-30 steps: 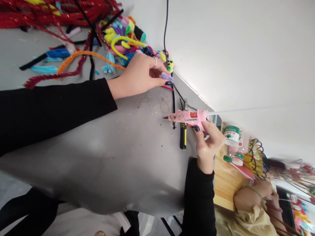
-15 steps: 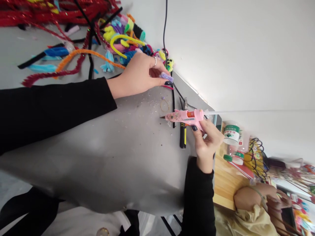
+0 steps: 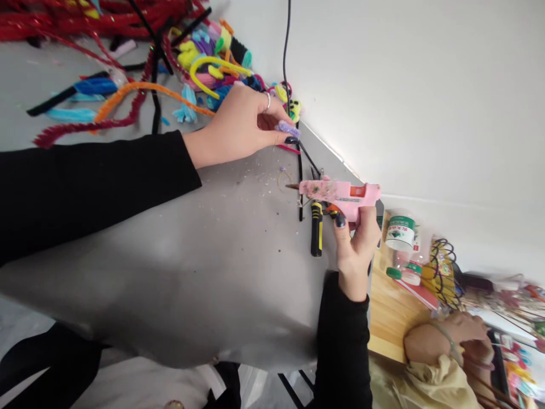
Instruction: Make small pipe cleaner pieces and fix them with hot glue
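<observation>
Between thumb and fingers, my left hand (image 3: 244,122) pinches a small fuzzy lilac piece (image 3: 288,129), seemingly of pipe cleaner. My right hand (image 3: 357,244) is wrapped round the handle of a pink hot glue gun (image 3: 336,193), whose nozzle points left over the grey table cover (image 3: 221,255). Beneath the gun lie pliers (image 3: 316,230) with black and yellow handles, partly covered by it. A straight black strip (image 3: 300,187) runs beside them, and a thin ring-like loop (image 3: 284,180) lies near the nozzle tip.
Pipe cleaners in many colours (image 3: 213,62) and red tinsel stems (image 3: 85,23) heap at the upper left. A black cable (image 3: 286,51) hangs along the white wall (image 3: 404,102). Plastic bottles (image 3: 400,233) stand on a wooden table (image 3: 395,307) at right, near another person's hands (image 3: 451,341).
The glue gun has shifted right and turned slightly in my right hand, its rear end now closer to the bottles. My left hand keeps its pinch on the lilac piece, almost still.
</observation>
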The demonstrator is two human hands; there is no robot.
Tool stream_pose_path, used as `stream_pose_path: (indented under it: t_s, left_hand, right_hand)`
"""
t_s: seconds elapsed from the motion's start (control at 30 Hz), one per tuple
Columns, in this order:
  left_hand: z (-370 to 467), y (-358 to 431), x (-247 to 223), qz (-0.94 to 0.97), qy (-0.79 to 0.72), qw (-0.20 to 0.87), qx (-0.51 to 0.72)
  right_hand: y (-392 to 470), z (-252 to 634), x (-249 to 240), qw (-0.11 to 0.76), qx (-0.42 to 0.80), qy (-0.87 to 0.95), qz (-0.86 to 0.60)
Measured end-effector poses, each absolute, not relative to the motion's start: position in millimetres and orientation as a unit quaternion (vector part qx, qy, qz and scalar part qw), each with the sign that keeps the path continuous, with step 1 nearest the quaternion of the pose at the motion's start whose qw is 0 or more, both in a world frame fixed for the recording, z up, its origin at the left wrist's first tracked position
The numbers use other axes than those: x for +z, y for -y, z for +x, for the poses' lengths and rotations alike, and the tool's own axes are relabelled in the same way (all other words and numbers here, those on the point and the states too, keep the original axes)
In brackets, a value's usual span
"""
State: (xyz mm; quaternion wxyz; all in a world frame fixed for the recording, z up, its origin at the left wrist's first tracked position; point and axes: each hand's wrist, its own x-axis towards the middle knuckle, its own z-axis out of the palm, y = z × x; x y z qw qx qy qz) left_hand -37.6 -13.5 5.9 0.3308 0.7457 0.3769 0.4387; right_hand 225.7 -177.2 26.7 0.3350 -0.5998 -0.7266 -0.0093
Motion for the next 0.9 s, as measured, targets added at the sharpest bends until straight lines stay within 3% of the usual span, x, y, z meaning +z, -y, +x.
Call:
stream_pose_path:
  t_s: [0.23, 0.67, 0.9]
  left_hand:
    - [-38.0, 15.9, 8.1, 0.746, -0.38, 0.337, 0.431]
    - [-41.6, 16.7, 12.6, 0.768, -0.383, 0.338, 0.387]
    - [-38.1, 13.3, 5.2, 0.746, -0.364, 0.339, 0.443]
  right_hand:
    - [172.7, 229.6, 17.5, 0.314, -0.126, 0.721, -0.605]
    - [172.0, 231.5, 21.6, 0.288, -0.149, 0.768, -0.552]
    - [172.9, 232.0, 22.6, 0.278, -0.168, 0.776, -0.54]
